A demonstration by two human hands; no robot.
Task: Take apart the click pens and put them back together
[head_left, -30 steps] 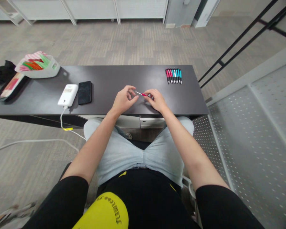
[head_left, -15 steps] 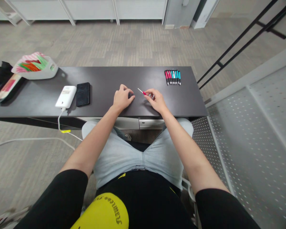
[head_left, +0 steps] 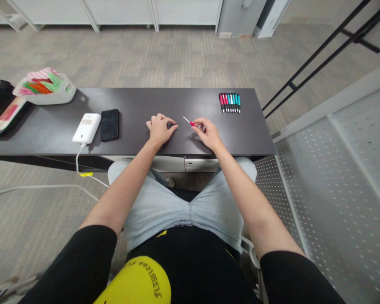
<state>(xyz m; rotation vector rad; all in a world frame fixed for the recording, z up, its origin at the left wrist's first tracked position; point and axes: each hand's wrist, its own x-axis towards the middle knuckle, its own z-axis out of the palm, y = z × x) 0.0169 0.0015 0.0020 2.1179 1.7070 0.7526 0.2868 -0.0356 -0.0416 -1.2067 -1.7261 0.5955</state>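
My right hand (head_left: 207, 131) pinches the red barrel of a pen (head_left: 192, 124) above the dark desk (head_left: 136, 143). A thin white refill sticks out of the barrel and points up and left toward my other hand. Close by on the left, my left hand (head_left: 160, 130) is curled with thumb and index finger around a small dark piece (head_left: 169, 125), mostly hidden by the fingers. The two hands are apart. A row of several pens (head_left: 229, 103), red ones and teal ones with black grips, lies side by side near the desk's far right corner.
To the left lie a black phone-like slab (head_left: 109, 125) and a white power bank (head_left: 86, 128) with a white cable (head_left: 77, 158). A white basket (head_left: 55, 98) of colourful items stands at the far left beside a dark tray (head_left: 11, 122). Perforated panels (head_left: 335, 177) flank the right.
My left hand has shifted slightly left, and its outer fingers have spread and lifted a little. The right hand holds the pen in almost the same place.
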